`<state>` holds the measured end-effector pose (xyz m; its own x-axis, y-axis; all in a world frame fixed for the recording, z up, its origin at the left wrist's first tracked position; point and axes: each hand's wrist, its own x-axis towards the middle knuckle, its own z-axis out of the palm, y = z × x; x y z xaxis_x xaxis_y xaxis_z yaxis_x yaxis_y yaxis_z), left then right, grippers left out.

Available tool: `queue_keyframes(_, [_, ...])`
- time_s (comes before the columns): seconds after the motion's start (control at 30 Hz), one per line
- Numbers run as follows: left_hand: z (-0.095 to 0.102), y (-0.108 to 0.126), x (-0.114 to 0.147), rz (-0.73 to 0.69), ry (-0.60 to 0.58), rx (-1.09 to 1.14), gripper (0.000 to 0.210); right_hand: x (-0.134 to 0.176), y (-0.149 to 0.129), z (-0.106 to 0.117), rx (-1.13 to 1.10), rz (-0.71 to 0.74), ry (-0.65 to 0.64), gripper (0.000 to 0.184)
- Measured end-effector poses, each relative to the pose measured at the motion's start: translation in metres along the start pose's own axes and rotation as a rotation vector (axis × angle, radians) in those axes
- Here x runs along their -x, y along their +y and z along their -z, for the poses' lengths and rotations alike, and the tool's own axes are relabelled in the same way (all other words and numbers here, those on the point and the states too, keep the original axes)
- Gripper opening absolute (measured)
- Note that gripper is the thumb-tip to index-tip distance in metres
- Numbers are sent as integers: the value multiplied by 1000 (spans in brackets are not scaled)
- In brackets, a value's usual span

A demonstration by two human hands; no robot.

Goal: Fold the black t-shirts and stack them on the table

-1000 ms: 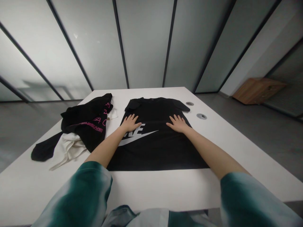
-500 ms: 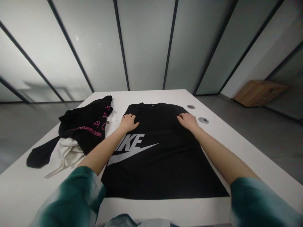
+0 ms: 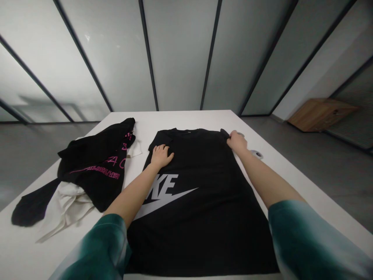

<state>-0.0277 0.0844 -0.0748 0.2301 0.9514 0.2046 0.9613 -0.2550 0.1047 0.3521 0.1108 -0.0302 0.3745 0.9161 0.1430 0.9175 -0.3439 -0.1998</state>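
Observation:
A black T-shirt (image 3: 201, 202) with a large grey-white Nike print lies spread flat, its collar at the far side. My left hand (image 3: 160, 156) rests on its upper left part, just below the left sleeve, palm down with fingers apart. At the upper right corner, my right hand (image 3: 237, 142) is closed on the shirt's right sleeve, whose edge sticks up a little beside the fingertips. My forearm hides part of the print on the left.
A pile of clothes (image 3: 96, 155), black with pink lettering over white cloth, lies on the left of the white table (image 3: 291, 186). A round grommet (image 3: 257, 154) is set in the tabletop by my right wrist. Beyond stand frosted panels (image 3: 177, 58) and a wooden cabinet (image 3: 317, 114).
My right hand has moved outward and up from the shirt's upper right to its sleeve and closed on it; the sleeve has lifted. My left hand still lies on the shirt.

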Motion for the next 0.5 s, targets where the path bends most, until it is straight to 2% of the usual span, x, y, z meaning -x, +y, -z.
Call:
queue_keyframes(0.07, [1,0,0,-1,-3,3,52,16,-12,-2,65,262,14,36])
queue_keyframes(0.13, [1,1,1,1,-8,6,52,31,-20,-8,96,560,-24,31])
queue_keyframes(0.2, [1,1,1,3,-17,12,52,42,-23,-16,73,718,-43,30])
queue_keyframes(0.27, [2,1,1,3,-26,18,52,46,-23,-23,12,682,-10,38])
queue_keyframes(0.33, [2,1,2,1,-32,16,52,46,-22,-29,-47,538,29,52])
queue_keyframes(0.4, [3,0,2,1,-38,13,52,43,-21,-33,-90,395,13,62])
queue_keyframes(0.43, [4,0,3,2,-41,12,52,40,-21,-35,-105,342,-13,63])
queue_keyframes(0.5, [5,0,3,8,-45,16,52,35,-20,-38,-141,277,-76,51])
